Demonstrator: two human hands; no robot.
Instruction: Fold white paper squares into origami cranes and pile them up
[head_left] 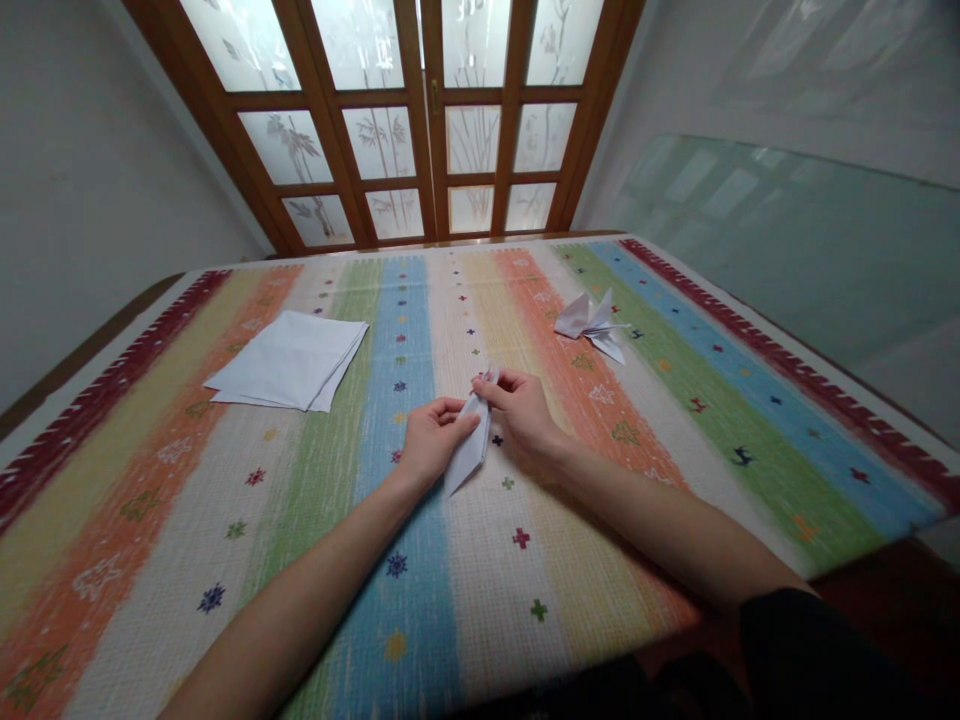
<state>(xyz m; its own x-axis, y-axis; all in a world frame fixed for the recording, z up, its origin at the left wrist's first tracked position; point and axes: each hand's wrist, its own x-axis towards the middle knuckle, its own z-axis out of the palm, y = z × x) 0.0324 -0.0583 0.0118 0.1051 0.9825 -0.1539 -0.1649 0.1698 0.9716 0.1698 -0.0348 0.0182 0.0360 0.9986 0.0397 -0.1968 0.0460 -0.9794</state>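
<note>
Between my two hands is a folded piece of white paper (468, 452), narrow and pointed at its lower end. My left hand (435, 438) pinches its left side, thumb on top. My right hand (519, 402) has the upper end between thumb and fingers; the fingertips hide part of the folds there. The paper is just above the striped tablecloth or resting on it; I cannot tell which. To the right, beyond my right hand, stands a folded white paper crane (589, 322). A small stack of white paper sheets (289, 360) lies to the left.
A tablecloth (315, 520) with coloured stripes and small printed figures covers the table. Wooden doors with frosted panes (382, 140) are past its far edge. A glass panel (787, 240) leans along the right wall.
</note>
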